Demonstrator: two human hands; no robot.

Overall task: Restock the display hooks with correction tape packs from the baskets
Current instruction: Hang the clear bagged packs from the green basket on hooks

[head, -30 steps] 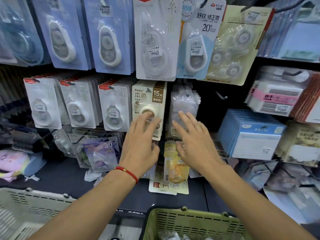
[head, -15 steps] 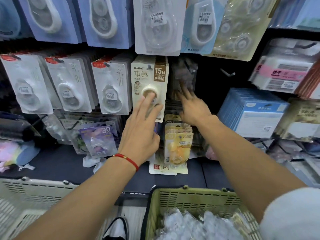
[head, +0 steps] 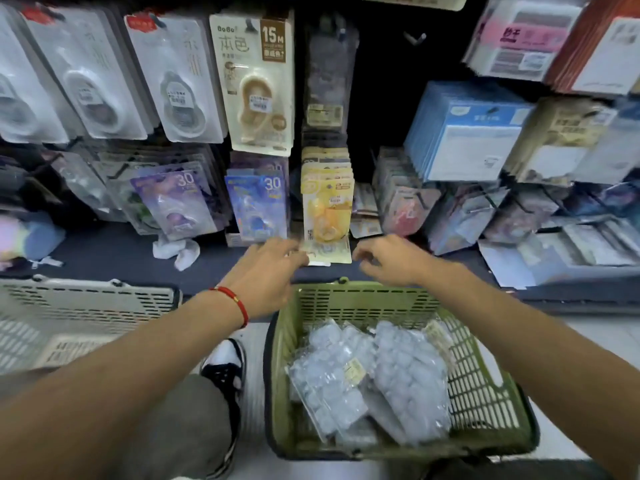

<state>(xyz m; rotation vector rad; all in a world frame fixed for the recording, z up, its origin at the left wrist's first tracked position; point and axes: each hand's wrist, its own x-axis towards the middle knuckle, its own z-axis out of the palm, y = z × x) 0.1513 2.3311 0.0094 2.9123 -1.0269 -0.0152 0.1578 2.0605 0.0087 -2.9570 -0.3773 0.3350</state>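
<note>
Both hands dropped from the hooks: left hand (head: 273,271) spread, right hand (head: 388,259) loosely curled, empty, above green basket (head: 485,393); next pickup likely.

packs (head: 367,379) in right basket (head: 485,403) | second basket (head: 86,306) to its left | both before shelf (head: 104,254) | hanging packs (head: 258,84) behind (on hooks)

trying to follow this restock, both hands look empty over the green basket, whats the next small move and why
Probably lower the right hand into the green basket and take one of the clear packs. Neither it nor the left hand holds anything; both hover near the basket's far rim, below the yellow packs on the display. The clear packs lie loose in a pile right beneath the hands.
</note>
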